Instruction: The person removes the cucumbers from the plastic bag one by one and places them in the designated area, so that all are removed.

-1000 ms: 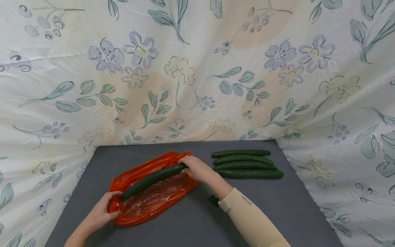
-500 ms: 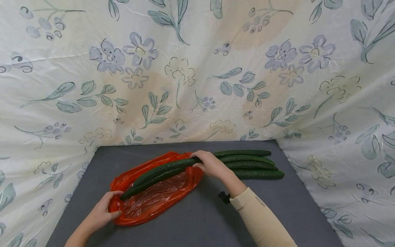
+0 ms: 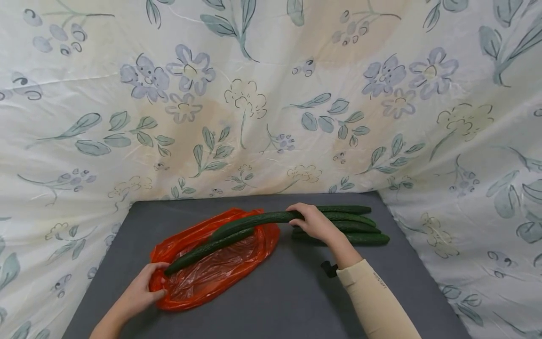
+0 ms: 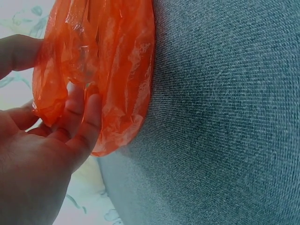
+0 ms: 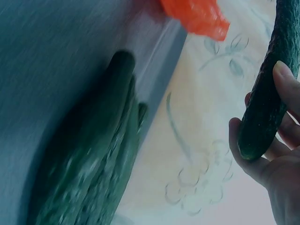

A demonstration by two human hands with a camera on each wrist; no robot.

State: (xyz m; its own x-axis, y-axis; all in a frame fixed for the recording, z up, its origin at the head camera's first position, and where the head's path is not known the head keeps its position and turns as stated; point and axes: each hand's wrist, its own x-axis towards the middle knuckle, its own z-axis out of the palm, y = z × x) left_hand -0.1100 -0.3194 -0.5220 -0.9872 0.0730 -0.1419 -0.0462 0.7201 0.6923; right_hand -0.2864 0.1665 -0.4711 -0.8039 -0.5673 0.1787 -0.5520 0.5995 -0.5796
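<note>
A red plastic bag (image 3: 220, 275) lies spread out with its mouth facing up. My left hand (image 3: 141, 289) holds the bag's left end, and in the left wrist view the fingers (image 4: 77, 124) and thumb have the thin plastic between them. One dark green cucumber (image 3: 199, 253) lies slantwise in the bag, its near end beside my left fingertips. My right hand (image 3: 314, 223) grips the right end of a second cucumber (image 3: 262, 218), which is raised, its left end over the bag. The right wrist view shows the thumb and fingers around this cucumber's end (image 5: 265, 112).
Several cucumbers (image 3: 355, 239) lie side by side at the right of the grey table (image 3: 271, 301), partly behind my right hand. A floral curtain (image 3: 271, 117) hangs at the back and sides. A small black device (image 3: 328, 269) is at my right wrist.
My right hand has moved right, drawing one cucumber off the bag's middle and away from the other, which stays in the bag. My left hand keeps its place on the bag.
</note>
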